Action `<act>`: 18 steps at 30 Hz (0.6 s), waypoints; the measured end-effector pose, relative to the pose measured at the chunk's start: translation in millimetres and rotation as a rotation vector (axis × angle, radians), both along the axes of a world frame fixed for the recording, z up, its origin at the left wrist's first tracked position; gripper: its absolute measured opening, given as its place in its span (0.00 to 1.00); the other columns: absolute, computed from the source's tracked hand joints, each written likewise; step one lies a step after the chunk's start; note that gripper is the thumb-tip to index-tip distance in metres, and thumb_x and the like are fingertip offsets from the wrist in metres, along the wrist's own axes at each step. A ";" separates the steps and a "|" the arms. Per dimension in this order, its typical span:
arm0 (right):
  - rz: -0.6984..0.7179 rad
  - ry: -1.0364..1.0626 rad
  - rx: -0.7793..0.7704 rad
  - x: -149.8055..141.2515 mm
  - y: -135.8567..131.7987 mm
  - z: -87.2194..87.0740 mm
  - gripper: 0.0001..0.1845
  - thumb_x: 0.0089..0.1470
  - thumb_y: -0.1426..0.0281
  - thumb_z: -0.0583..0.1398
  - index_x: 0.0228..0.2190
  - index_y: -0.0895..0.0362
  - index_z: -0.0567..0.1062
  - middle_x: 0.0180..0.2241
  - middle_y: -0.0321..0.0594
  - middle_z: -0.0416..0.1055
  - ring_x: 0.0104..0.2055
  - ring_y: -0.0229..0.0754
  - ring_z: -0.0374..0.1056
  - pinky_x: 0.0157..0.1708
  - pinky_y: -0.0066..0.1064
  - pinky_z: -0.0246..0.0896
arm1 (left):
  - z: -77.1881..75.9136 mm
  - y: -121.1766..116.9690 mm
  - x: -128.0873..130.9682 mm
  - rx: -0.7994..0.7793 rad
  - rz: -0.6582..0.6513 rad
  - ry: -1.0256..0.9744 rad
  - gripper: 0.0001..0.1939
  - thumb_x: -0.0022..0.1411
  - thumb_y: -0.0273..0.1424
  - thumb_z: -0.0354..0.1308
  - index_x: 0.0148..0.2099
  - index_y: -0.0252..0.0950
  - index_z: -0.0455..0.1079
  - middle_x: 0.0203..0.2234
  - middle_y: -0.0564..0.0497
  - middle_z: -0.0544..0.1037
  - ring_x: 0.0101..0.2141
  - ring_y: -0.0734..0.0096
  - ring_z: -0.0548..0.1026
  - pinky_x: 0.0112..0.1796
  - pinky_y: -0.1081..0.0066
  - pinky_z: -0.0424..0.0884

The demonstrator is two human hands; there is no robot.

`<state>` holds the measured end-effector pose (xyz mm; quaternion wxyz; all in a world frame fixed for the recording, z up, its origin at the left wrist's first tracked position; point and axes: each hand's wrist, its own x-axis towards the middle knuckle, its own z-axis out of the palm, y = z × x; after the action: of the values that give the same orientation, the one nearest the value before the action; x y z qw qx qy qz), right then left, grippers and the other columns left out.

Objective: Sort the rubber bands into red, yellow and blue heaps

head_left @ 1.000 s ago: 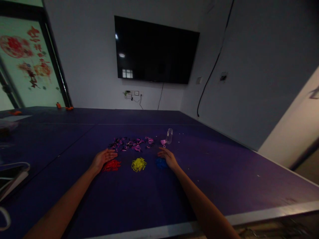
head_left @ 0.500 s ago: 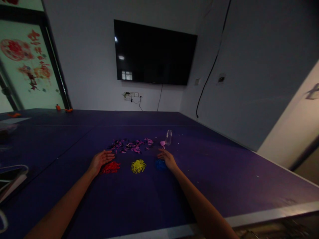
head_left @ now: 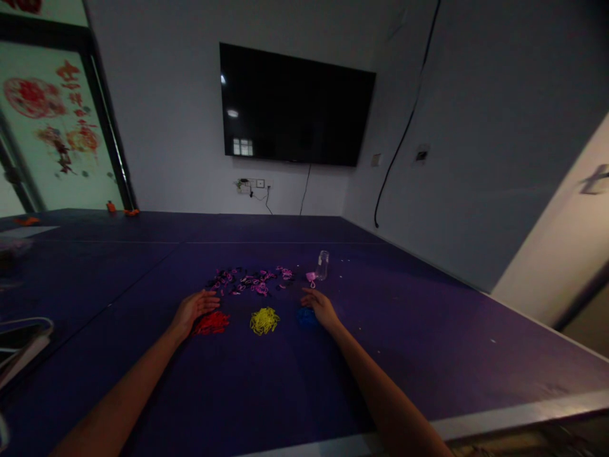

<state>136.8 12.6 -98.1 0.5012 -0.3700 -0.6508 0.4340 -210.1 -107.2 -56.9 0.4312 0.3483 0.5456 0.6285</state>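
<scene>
My left hand [head_left: 193,312] is open beside a red pile [head_left: 212,323] of small bands, fingers stretched toward the right. My right hand [head_left: 321,305] is also open, at the edge of a blue pile [head_left: 305,317] that it partly covers. Between the two hands lies a heap of yellow bands [head_left: 264,321]. Just beyond them, pink and black bands [head_left: 257,280] are scattered loosely. A clear bottle [head_left: 322,265] stands past my right hand, with a pink cap [head_left: 311,277] and its loop beside it. Neither hand appears to hold anything.
The purple table [head_left: 266,387] reaches to the wall, with a pale front edge. Orange objects [head_left: 131,212] sit at its far left. A white-rimmed item [head_left: 28,343] lies at the left. A television [head_left: 295,108] hangs on the wall, and a black cable [head_left: 398,152] runs down nearby.
The camera view has tilted very slightly. Both hands and all the piles stay in practically the same places.
</scene>
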 end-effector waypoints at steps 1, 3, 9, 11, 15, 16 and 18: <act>0.002 0.007 -0.005 0.0 0.3 0.0 0.20 0.44 0.70 0.50 0.40 0.58 0.71 0.27 0.40 0.72 0.29 0.39 0.69 0.34 0.35 0.66 | -0.1 0.2 -0.1 -0.001 0.000 0.002 0.15 0.55 0.35 0.54 0.36 0.29 0.73 0.27 0.41 0.81 0.29 0.58 0.79 0.33 0.64 0.73; 0.011 0.018 -0.008 0.0 0.9 -0.2 0.20 0.44 0.70 0.50 0.40 0.59 0.71 0.27 0.40 0.72 0.28 0.40 0.69 0.34 0.35 0.66 | -0.1 0.4 -0.1 -0.004 -0.001 0.005 0.15 0.55 0.36 0.54 0.36 0.29 0.73 0.27 0.41 0.80 0.29 0.59 0.79 0.33 0.64 0.73; 0.007 -0.012 0.015 1.2 2.1 -2.1 0.20 0.45 0.70 0.50 0.41 0.59 0.71 0.28 0.40 0.72 0.29 0.39 0.69 0.35 0.34 0.66 | 1.4 -0.7 1.4 -0.006 -0.006 0.004 0.14 0.55 0.36 0.53 0.35 0.29 0.73 0.26 0.42 0.80 0.28 0.60 0.79 0.33 0.66 0.72; 0.008 -0.024 0.024 1.7 2.4 -2.8 0.21 0.46 0.70 0.50 0.42 0.59 0.71 0.28 0.40 0.72 0.30 0.39 0.70 0.35 0.34 0.66 | 2.1 -1.0 2.1 -0.005 -0.007 0.007 0.14 0.55 0.36 0.53 0.35 0.30 0.73 0.26 0.42 0.80 0.28 0.61 0.79 0.33 0.66 0.72; 0.008 -0.016 0.025 1.9 3.7 -3.9 0.19 0.48 0.68 0.51 0.42 0.59 0.71 0.28 0.40 0.72 0.30 0.40 0.70 0.34 0.34 0.66 | 4.0 -2.0 3.6 -0.009 -0.004 0.014 0.15 0.54 0.36 0.53 0.35 0.30 0.73 0.26 0.43 0.80 0.28 0.61 0.79 0.33 0.66 0.72; 0.011 -0.007 0.021 1.7 4.1 -4.1 0.19 0.48 0.68 0.52 0.41 0.59 0.72 0.27 0.40 0.72 0.29 0.40 0.70 0.34 0.35 0.66 | 4.6 -2.5 4.0 -0.011 -0.005 0.018 0.15 0.54 0.37 0.54 0.35 0.30 0.73 0.26 0.43 0.80 0.28 0.61 0.79 0.34 0.66 0.72; 0.012 0.008 0.013 1.0 4.8 -4.4 0.19 0.48 0.66 0.53 0.41 0.59 0.72 0.27 0.40 0.72 0.28 0.40 0.70 0.33 0.35 0.66 | 5.5 -3.4 4.3 -0.014 -0.007 0.028 0.15 0.54 0.37 0.54 0.35 0.30 0.73 0.26 0.43 0.80 0.28 0.60 0.79 0.34 0.65 0.72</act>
<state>137.9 17.4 -102.5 0.5035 -0.3609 -0.6540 0.4343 -205.8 -110.6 -51.4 0.4284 0.3559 0.5548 0.6181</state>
